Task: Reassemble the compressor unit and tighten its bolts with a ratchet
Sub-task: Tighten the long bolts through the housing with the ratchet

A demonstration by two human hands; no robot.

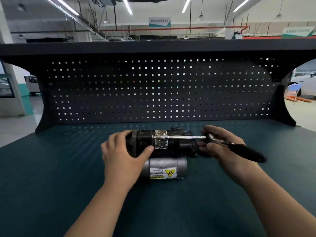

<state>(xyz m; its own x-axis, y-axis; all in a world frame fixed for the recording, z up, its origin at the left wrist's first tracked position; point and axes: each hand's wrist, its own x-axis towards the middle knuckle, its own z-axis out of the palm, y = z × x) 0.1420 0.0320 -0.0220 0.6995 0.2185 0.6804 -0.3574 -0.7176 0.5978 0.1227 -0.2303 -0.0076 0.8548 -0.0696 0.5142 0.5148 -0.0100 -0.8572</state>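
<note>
Both forearms reach out from the lower edge over the dark green workbench (51,185), which has a black pegboard (153,86) at its back. In the middle of the bench the compressor unit (172,147) lies on its side, with its grey cylinder (177,164) toward the person. The left hand (121,156) grips the left end of the unit. The right hand (220,147) is curled round the head of the ratchet (242,150), whose long extension bar (184,137) runs along the top of the unit. The housing looks joined in one piece, so I judge the tightening is in progress; how many bolts remain I cannot tell. The yellow and white label (163,173), upside down, reads "WARNING" and "Hot surface! Do NOT touch".
</note>
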